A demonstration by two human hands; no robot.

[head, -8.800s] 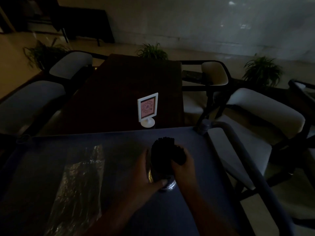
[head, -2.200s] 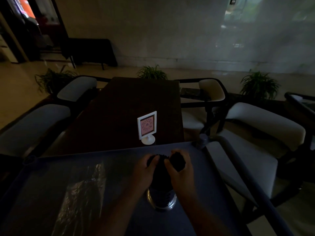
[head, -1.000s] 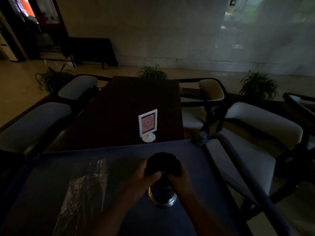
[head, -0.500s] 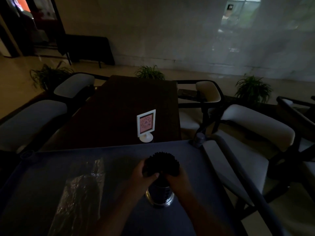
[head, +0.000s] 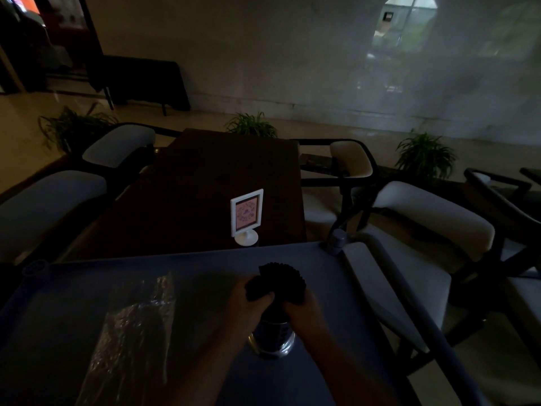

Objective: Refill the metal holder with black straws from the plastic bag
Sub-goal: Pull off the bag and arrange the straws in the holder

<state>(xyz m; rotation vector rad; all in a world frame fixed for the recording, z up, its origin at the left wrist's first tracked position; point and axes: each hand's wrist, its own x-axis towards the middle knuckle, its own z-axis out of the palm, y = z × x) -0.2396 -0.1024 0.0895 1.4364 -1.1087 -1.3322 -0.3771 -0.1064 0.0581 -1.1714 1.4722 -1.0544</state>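
Observation:
A shiny metal holder (head: 272, 338) stands upright on the grey cart top (head: 336, 276). A thick bundle of black straws (head: 281, 278) sticks up out of it, the tops fanned a little. My left hand (head: 248, 303) grips the bundle from the left. Gripping it from the right is my right hand (head: 304, 307). Both hands sit just above the holder's rim. The clear plastic bag (head: 137, 329) lies flat on the cart to the left, crinkled, with dark straws faintly visible inside.
A white framed table sign (head: 246, 215) stands on the dark wooden table (head: 190, 186) just beyond the cart. Cushioned chairs (head: 424, 218) flank both sides. The cart's handle bar (head: 409, 303) runs along the right. Potted plants (head: 424, 155) line the floor.
The bundle of straws sits lower in the holder than several seconds ago. Both hands stay clasped around it. The camera view has drifted slightly.

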